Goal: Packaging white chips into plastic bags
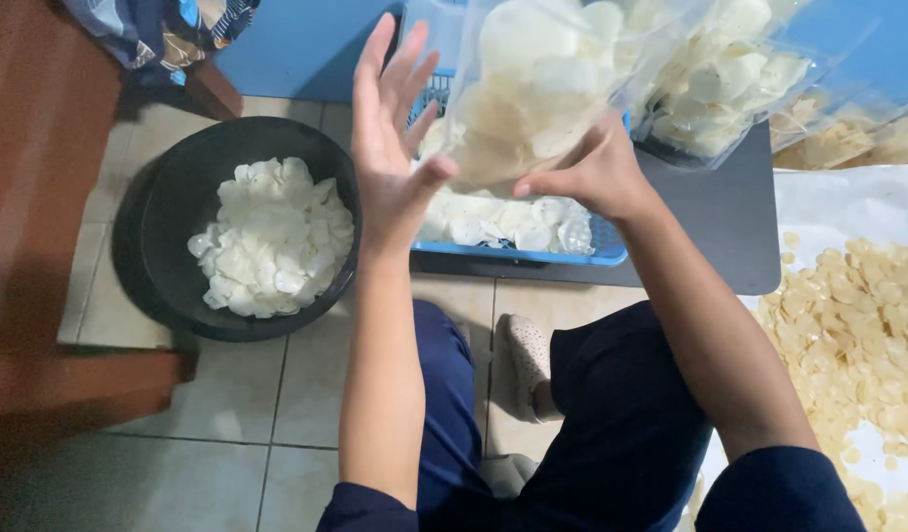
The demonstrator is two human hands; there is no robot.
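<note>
A clear plastic bag filled with white round crackers is lifted in front of me. My right hand grips its lower edge from underneath. My left hand is raised flat beside the bag's left side, fingers spread, thumb close to the bag's bottom corner. Below the bag stands a blue plastic basket with more white crackers in it, resting on a dark low table.
A black basin with white crackers sits on the tiled floor at left. More filled bags lie at the back right. Yellowish crackers are spread on a white sheet at right. A wooden piece of furniture runs along the left edge.
</note>
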